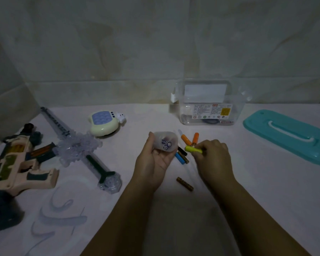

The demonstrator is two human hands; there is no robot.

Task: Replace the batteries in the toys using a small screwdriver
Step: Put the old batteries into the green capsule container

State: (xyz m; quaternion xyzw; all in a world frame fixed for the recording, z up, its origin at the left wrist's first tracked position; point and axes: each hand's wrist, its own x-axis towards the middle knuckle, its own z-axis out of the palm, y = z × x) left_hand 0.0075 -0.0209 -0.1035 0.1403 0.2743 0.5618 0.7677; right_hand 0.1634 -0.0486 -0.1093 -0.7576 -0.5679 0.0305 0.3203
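1. The left grip [153, 159] (the person's left hand) lies palm up above the tabletop [248, 191]. Its fingers curl round a cloudy plastic case [171, 137].
2. In the open end of the case the round ends of two batteries show; the light is dim, so I cannot tell if there are more.
3. The right grip [212, 156] pinches a yellow-green battery [192, 149] between thumb and fingers, just to the right of the case. The free end of the battery points toward the case.
4. Other batteries lie loose on the tabletop near both grips. Two orange batteries [185, 138] are just behind the right grip. A blue battery [179, 157] lies close beside a black and a brown one, under the edge of the case.
5. A single brown battery [185, 184] lies alone, nearer to the person, between the two forearms.
6. The toys are on the left side: a toy gun [17, 163] at the edge, a clear toy sword [79, 145] lying slantwise beside it, and a pale push-button game [105, 122] farther back.
7. A clear box [209, 104] stands at the back right. A teal lid [288, 133] lies flat to the right of it, apart from the box.
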